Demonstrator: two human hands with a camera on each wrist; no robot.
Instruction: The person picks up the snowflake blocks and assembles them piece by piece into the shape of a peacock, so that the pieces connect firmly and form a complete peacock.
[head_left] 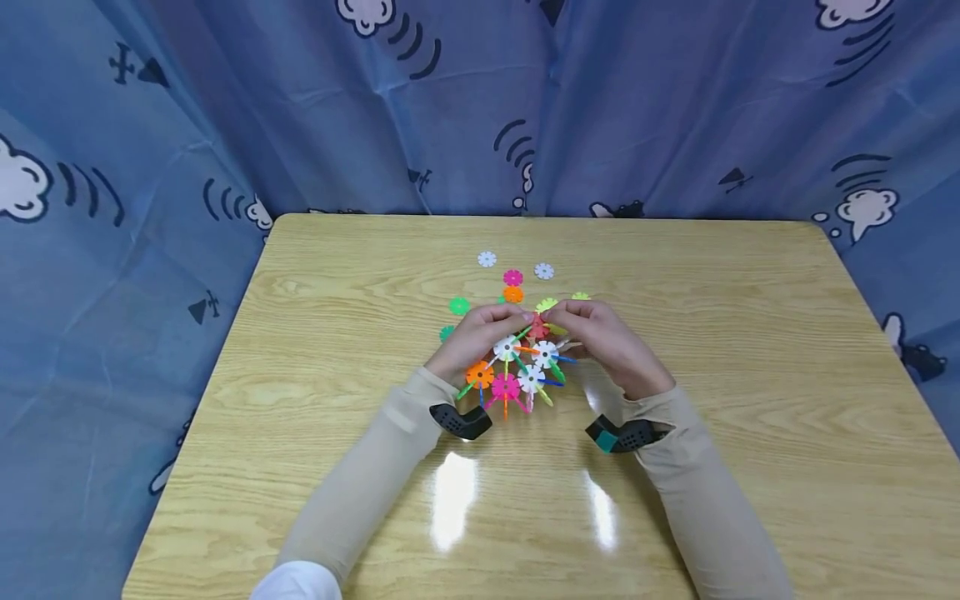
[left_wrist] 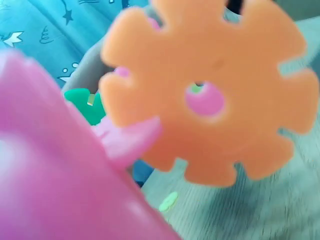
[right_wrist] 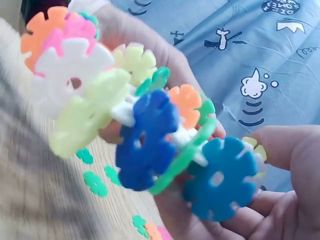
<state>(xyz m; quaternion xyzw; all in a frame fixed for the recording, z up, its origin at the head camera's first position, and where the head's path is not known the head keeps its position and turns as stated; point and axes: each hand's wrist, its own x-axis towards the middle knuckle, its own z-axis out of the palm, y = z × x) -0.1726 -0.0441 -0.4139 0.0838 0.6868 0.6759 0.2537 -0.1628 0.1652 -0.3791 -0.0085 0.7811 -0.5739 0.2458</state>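
Slotted plastic discs, joined edge to edge, form a colourful snowflake-disc cluster (head_left: 531,379) between the hands. The left hand (head_left: 474,340) grips its left and far side, fingertips close to a red disc (head_left: 537,326). From the other side the right hand (head_left: 613,346) reaches the same red disc, thumb and forefinger nearly meeting the left fingertips. In the right wrist view, the right fingers curl about the cluster's end beside a teal disc (right_wrist: 220,179), and a dark blue disc (right_wrist: 146,140) sits nearer the middle. An orange disc (left_wrist: 210,90) fills much of the left wrist view.
Loose discs lie beyond the hands, among them a white disc (head_left: 487,259), a pink disc (head_left: 513,277), an orange disc (head_left: 513,294) and a green disc (head_left: 459,306). The wooden table (head_left: 360,283) ends at a blue patterned curtain (head_left: 465,108).
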